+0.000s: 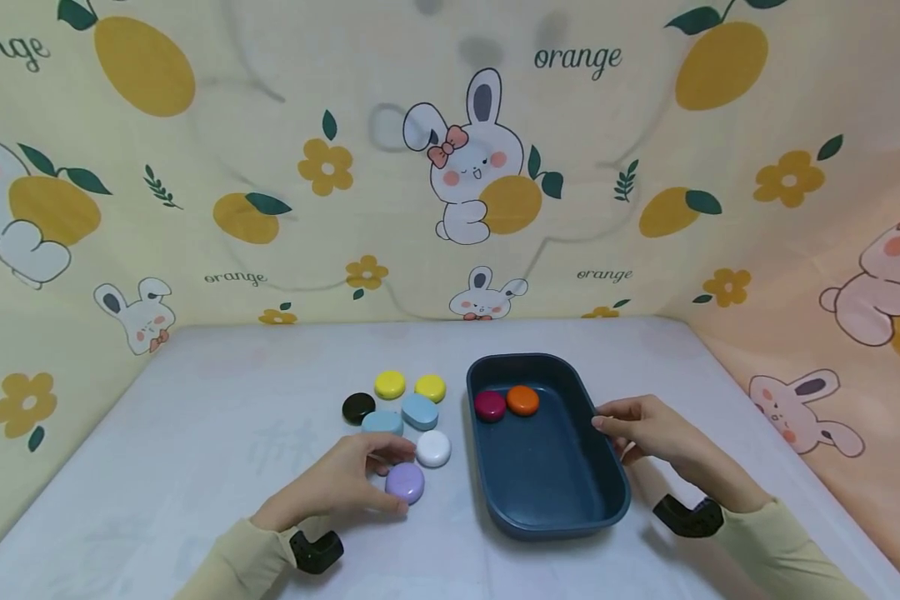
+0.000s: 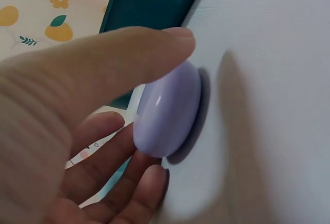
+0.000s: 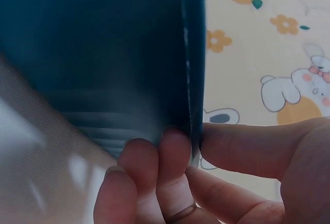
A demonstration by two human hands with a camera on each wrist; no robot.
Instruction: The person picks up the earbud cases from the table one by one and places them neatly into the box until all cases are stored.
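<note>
A smooth, rounded purple disc-like piece [image 1: 405, 483] lies on the white table. My left hand [image 1: 352, 479] is around it: in the left wrist view the thumb [image 2: 165, 51] rests against one edge of the purple piece [image 2: 167, 110], and curved fingers lie on its other side. My right hand [image 1: 648, 429] grips the side of a dark blue rectangular tray [image 1: 618, 492]; in the right wrist view its thumb and fingers [image 3: 139, 164] are on either side of the tray's edge [image 3: 193, 79]. A dark red piece [image 1: 490, 406] and an orange piece [image 1: 522, 400] sit in the tray's far left corner.
Beyond my left hand lie a white piece [image 1: 433, 448], two light blue ovals [image 1: 420, 412], a black piece [image 1: 358, 408] and two yellow ones [image 1: 390, 384]. The white piece is close to my left fingertips. A rabbit-and-orange printed cloth [image 1: 390, 300] stands behind the table.
</note>
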